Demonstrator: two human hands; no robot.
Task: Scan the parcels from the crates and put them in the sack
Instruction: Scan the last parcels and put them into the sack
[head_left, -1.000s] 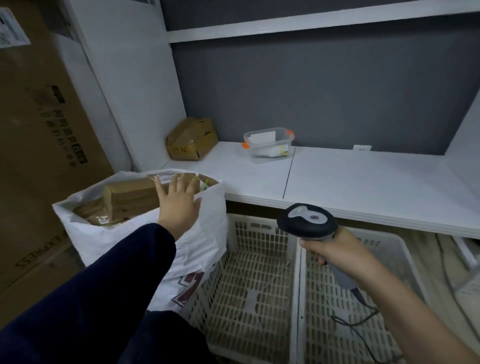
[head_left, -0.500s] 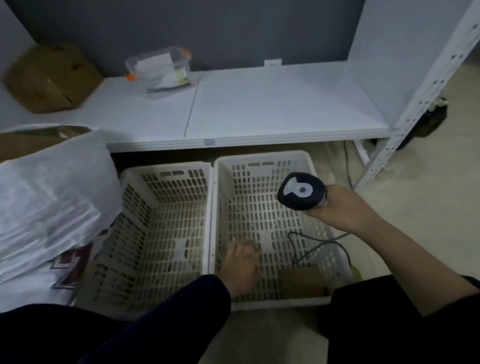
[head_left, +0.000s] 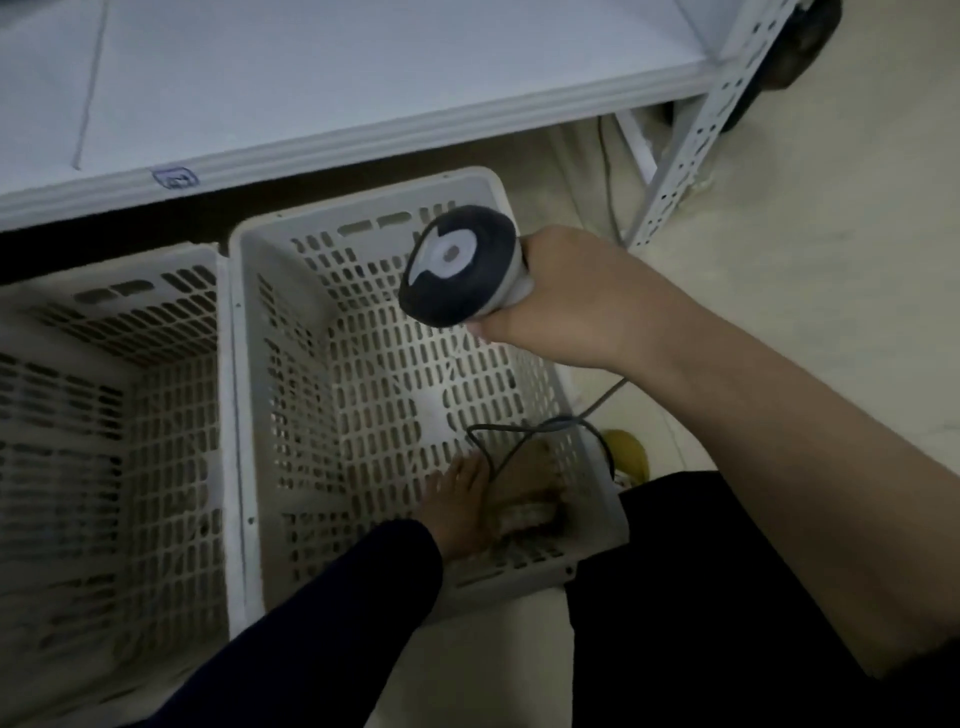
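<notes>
Right crate (head_left: 363, 202): floor free at frame centre and left. Lower right blocked: cable (head_left: 519, 427) loops over parcel (head_left: 524, 475) (scanner (head_left: 457, 265) overhangs upper right).
</notes>
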